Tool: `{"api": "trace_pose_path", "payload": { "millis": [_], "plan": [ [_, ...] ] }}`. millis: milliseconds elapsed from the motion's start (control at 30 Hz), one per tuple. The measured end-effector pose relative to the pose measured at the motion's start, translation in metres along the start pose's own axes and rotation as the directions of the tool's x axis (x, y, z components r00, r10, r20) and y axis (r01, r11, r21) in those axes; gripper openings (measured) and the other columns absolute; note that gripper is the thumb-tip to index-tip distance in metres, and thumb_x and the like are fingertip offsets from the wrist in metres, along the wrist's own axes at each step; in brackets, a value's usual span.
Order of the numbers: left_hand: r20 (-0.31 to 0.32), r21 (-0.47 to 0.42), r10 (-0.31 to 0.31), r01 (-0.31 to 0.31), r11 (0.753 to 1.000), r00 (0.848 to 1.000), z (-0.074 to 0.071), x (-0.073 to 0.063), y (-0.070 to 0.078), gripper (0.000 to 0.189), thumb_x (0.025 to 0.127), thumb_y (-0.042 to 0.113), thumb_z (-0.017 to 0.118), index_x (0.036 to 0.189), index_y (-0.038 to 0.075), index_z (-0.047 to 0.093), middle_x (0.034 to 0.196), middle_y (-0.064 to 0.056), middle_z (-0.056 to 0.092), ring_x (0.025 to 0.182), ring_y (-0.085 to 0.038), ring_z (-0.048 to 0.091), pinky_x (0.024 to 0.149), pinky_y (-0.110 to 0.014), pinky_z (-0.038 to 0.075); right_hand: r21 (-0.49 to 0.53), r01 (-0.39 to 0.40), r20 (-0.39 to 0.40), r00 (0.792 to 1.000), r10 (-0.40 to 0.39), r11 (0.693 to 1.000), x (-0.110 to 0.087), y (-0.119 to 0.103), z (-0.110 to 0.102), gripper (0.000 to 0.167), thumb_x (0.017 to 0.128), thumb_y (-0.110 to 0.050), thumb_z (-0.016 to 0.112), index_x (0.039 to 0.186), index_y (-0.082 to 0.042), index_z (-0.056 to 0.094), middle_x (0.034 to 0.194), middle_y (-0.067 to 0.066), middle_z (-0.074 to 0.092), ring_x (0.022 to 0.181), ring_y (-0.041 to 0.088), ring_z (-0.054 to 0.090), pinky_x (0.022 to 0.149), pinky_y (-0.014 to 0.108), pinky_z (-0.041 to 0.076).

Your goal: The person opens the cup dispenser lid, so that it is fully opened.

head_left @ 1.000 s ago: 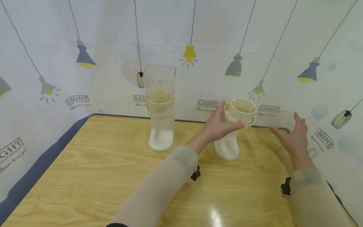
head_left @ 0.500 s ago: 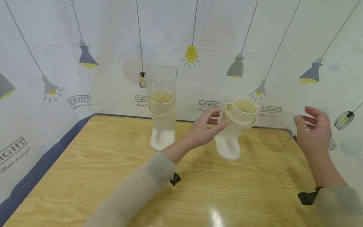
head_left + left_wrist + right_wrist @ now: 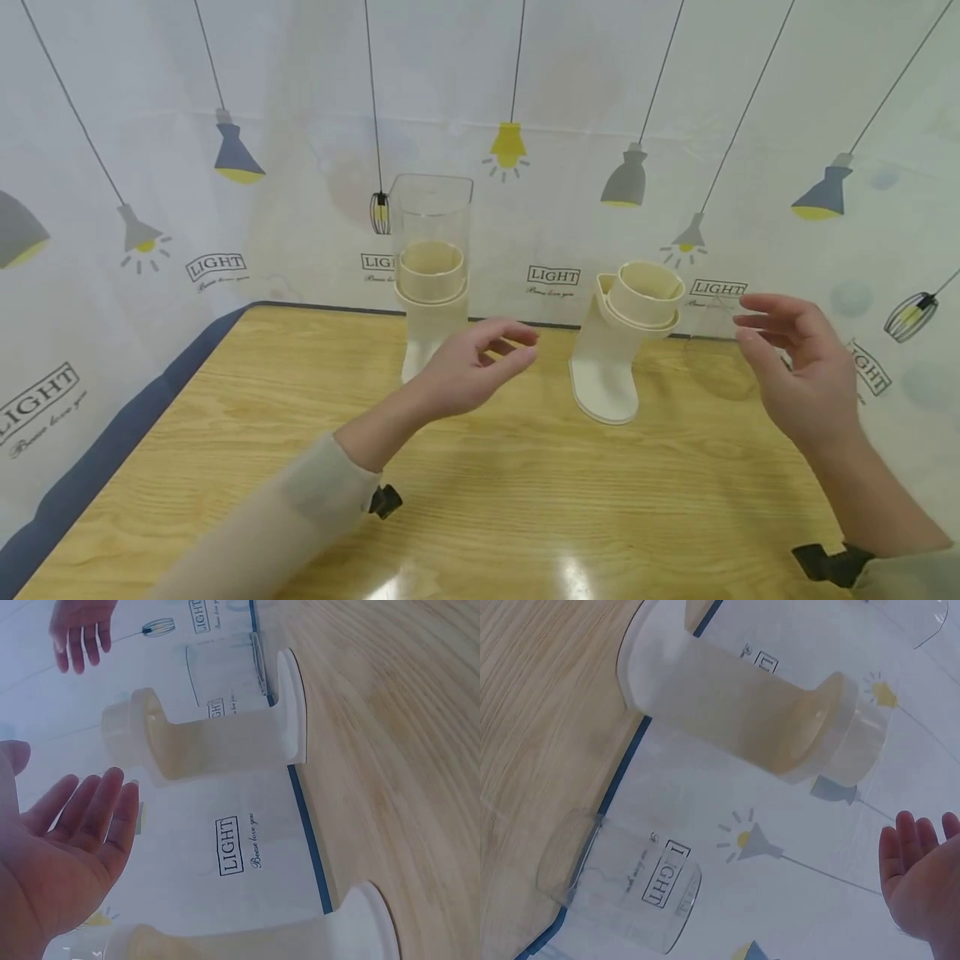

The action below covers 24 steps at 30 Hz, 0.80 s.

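My left hand (image 3: 472, 367) hovers in front of the left cream stand (image 3: 431, 287), its fingers loosely bent around nothing, and hides part of that stand's base. A clear container (image 3: 431, 196) sits upright on the ring of this stand. The right cream stand (image 3: 609, 383), a curved foot with a ring on top, stands upright between my two hands. To the right, my right hand (image 3: 806, 371) is raised with relaxed fingers and holds nothing. A second clear container (image 3: 630, 877) stands on the table beside the right stand; in the head view it is faint.
The wooden table (image 3: 480, 500) carries both stands near its back edge. Behind it hangs a white cloth (image 3: 300, 167) printed with lamps and the word LIGHT. A dark blue border (image 3: 112, 450) runs along the table's left side.
My left hand has let go of the right stand and moved left and down. My right hand has left the clear container, swung right, then come back slightly left. Both stands have kept their places.
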<state>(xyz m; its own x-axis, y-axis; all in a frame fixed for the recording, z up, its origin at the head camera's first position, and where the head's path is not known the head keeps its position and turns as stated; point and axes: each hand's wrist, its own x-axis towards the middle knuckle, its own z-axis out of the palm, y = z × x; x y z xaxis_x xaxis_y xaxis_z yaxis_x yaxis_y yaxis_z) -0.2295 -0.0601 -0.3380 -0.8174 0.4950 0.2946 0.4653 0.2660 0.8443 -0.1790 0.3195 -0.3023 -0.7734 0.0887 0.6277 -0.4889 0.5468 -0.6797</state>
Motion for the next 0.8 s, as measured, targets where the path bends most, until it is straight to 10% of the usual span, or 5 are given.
{"api": "trace_pose_path", "payload": {
  "millis": [333,800],
  "plan": [
    [-0.067,0.016,-0.008,0.009,1.0,0.998,-0.035,-0.04,-0.008,0.034,0.109,0.024,0.068,0.141,0.014,0.07,0.121,-0.007,0.077,0.111,-0.021,0.071,0.093,-0.04,0.062,0.082,0.254,0.127,0.956,-0.263,0.964,-0.006,-0.037,0.031,0.042,0.096,0.016,0.063,0.138,0.011,0.062,0.133,-0.013,0.068,0.114,0.001,0.07,0.101,0.012,0.053],
    [-0.186,0.019,-0.088,0.093,0.995,0.979,-0.083,-0.069,-0.027,0.028,0.111,0.025,0.066,0.136,0.011,0.07,0.113,-0.015,0.072,0.097,-0.029,0.073,0.081,-0.029,0.062,0.098,0.287,0.273,0.913,-0.303,0.953,0.008,-0.081,0.086,0.042,0.097,0.004,0.07,0.139,-0.004,0.069,0.131,0.003,0.072,0.115,-0.001,0.069,0.104,0.018,0.053]
  ]
}}
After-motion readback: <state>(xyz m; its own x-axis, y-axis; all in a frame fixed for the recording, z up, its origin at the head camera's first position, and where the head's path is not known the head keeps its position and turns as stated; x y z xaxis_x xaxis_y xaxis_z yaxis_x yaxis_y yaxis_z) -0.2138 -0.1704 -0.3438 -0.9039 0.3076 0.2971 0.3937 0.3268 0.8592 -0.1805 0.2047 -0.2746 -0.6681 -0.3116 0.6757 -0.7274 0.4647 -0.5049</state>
